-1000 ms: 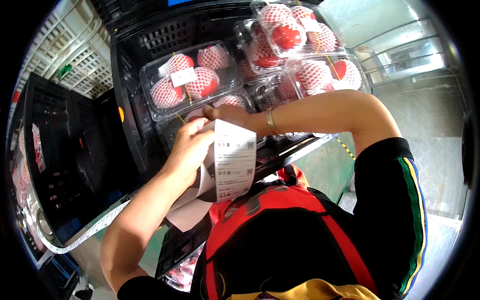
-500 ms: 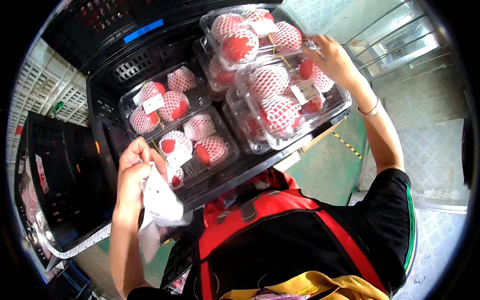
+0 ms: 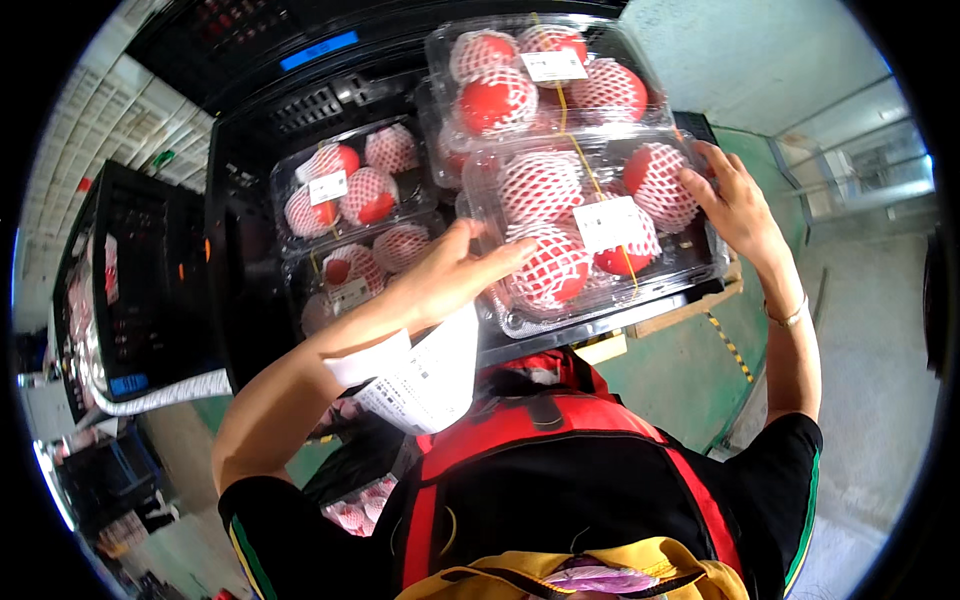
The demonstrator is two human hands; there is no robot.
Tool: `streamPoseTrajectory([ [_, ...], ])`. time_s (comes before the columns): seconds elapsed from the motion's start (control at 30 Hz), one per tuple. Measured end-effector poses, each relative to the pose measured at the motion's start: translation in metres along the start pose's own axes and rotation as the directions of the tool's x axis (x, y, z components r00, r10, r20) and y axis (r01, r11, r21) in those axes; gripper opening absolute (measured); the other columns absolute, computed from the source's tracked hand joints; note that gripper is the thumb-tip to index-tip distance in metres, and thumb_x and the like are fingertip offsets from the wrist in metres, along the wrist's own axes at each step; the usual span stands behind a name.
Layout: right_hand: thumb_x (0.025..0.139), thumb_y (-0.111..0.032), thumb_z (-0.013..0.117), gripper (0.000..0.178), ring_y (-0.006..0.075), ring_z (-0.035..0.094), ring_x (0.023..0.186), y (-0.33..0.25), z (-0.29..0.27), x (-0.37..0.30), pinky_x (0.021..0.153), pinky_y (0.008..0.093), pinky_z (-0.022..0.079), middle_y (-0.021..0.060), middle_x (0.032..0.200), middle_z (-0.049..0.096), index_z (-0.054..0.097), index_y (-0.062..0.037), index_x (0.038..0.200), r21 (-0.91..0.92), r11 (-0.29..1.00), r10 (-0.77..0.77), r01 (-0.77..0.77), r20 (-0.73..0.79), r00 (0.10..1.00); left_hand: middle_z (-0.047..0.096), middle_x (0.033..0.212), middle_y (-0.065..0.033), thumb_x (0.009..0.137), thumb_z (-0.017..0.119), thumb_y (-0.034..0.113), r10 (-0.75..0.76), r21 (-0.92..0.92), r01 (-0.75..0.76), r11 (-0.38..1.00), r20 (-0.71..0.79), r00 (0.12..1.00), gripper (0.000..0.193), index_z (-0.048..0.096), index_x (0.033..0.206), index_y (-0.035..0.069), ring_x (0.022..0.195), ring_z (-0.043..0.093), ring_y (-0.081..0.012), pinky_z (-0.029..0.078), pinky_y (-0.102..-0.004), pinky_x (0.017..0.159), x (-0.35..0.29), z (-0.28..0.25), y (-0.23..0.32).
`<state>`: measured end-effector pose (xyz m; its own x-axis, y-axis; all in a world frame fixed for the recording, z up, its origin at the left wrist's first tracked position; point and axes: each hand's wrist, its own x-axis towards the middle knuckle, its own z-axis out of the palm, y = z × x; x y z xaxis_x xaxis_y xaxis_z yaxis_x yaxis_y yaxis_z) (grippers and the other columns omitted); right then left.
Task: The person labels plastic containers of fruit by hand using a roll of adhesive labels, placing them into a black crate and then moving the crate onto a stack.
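Note:
A clear plastic clamshell box (image 3: 480, 185) of red round fruit in white foam nets is between my two hands. My left hand (image 3: 455, 265) is at its left end, thumb across the lid and fingers by the edge. My right hand (image 3: 735, 205) closes on the right end, its fingers over the rim. On the lid are a white label (image 3: 612, 224) and a thin yellow band. A printed white paper sheet (image 3: 425, 385) hangs below my left hand and wrist; how it is held is hidden. Right behind is another fruit box (image 3: 550, 95).
Two more fruit boxes (image 3: 355, 185) sit lower in the black crate (image 3: 245, 290), on the left. Another black crate (image 3: 150, 290) stands further left, and white crates (image 3: 90, 120) rise behind it. Green floor (image 3: 665, 370) with yellow-black tape shows at right.
My left hand has moved right, from over the lower boxes to the clamshell's left end, bringing the paper along. My right hand has come nearer, down the stack onto that box's right end.

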<state>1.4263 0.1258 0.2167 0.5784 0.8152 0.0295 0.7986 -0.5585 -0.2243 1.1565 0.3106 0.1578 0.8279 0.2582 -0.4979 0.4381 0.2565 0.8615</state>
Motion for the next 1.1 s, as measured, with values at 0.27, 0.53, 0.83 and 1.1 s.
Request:
streamPoseTrajectory([
  [0.27, 0.091, -0.033, 0.057, 0.060, 0.0252, 0.055, 0.109, -0.017, 0.016, -0.006, 0.092, 0.0329, 0.043, 0.0236, 0.123, 0.053, 0.038, 0.0048, 0.133, 0.232, 0.973, 0.001, 0.005, -0.023, 1.000, 0.057, 0.074, -0.0075, 0.086, 0.065, 0.030, 0.114, -0.037, -0.123, 0.992, -0.192, 0.975, 0.051, 0.040, 0.118, 0.000, 0.061, 0.052, -0.0084, 0.036, -0.0213, 0.050, -0.020, 0.001, -0.004],
  [0.53, 0.082, -0.029, 0.069, 0.074, 0.0142, 0.058, 0.074, -0.096, 0.056, -0.028, 0.065, 0.0284, 0.049, 0.0150, 0.105, 0.058, 0.030, 0.0005, 0.137, 0.738, 0.674, -0.148, 0.033, 0.091, 0.985, 0.053, 0.068, 0.0020, 0.084, 0.062, 0.014, 0.095, -0.017, -0.108, 0.994, -0.362, 0.927, 0.032, 0.051, 0.112, 0.002, 0.057, 0.044, -0.0039, 0.033, -0.0197, 0.051, -0.106, -0.083, -0.011],
  [0.83, 0.084, -0.024, 0.065, 0.076, 0.0278, 0.059, 0.096, -0.193, 0.095, -0.010, 0.081, 0.0359, 0.049, 0.0312, 0.118, 0.051, 0.021, 0.0060, 0.139, 0.681, 0.731, -0.307, 0.055, 0.255, 0.917, 0.063, 0.079, -0.0046, 0.083, 0.068, 0.025, 0.129, 0.069, -0.109, 0.992, -0.586, 0.800, 0.044, 0.050, 0.113, -0.002, 0.064, 0.055, -0.0082, 0.042, -0.0202, 0.057, -0.173, -0.134, -0.033],
  [1.1, 0.081, -0.014, 0.064, 0.031, 0.0332, 0.064, 0.084, -0.121, 0.034, 0.010, 0.074, 0.0382, 0.052, 0.0198, 0.086, 0.065, 0.060, 0.0006, 0.108, 0.379, 0.847, -0.391, 0.372, -0.031, 0.920, 0.062, 0.066, -0.0062, 0.081, 0.067, 0.023, 0.227, 0.747, 0.370, 0.553, -0.562, 0.795, 0.030, 0.065, 0.099, 0.000, 0.061, 0.056, -0.0099, 0.042, -0.0274, 0.056, -0.159, -0.122, -0.003],
])
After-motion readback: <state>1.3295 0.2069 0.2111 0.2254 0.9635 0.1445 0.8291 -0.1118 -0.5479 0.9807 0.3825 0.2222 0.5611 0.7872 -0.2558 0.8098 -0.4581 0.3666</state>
